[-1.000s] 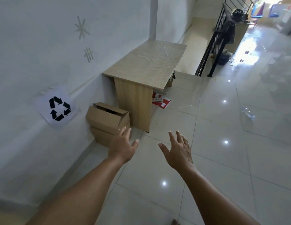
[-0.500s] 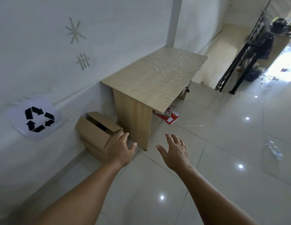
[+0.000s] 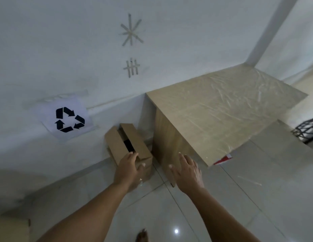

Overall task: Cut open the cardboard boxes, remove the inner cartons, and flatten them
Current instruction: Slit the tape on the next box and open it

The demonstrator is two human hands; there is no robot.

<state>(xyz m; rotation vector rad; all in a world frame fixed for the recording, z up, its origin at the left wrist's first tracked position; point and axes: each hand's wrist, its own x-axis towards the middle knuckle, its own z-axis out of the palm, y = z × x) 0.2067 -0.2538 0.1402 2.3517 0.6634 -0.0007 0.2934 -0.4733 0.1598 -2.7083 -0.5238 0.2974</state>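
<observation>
**Cardboard box on the floor: first contact, not yet lifted**

Cardboard box [image 3: 129, 147] sits on the floor against the wall, just beside the leg panel of the wooden table, at about 11 o'clock from my feet. Top flaps stand ajar; a dark gap shows between them, contents not readable.

My left hand [image 3: 128, 169] is on the near end of the box, fingers [image 3: 133, 157] curled over the top edge at the flap, thumb down the front face. Looks like a hold forming, not a firm one.

My right hand [image 3: 187, 170] hovers at 1 o'clock, fingers spread and holding nothing, in front of the table's side panel.

Step in hand, as I judge it: fetching a box, ahead of any cutting. Next move calls for the right hand to take the far side, then drag it clear of the wall. The tabletop [image 3: 222, 109] above is film-covered.
</observation>
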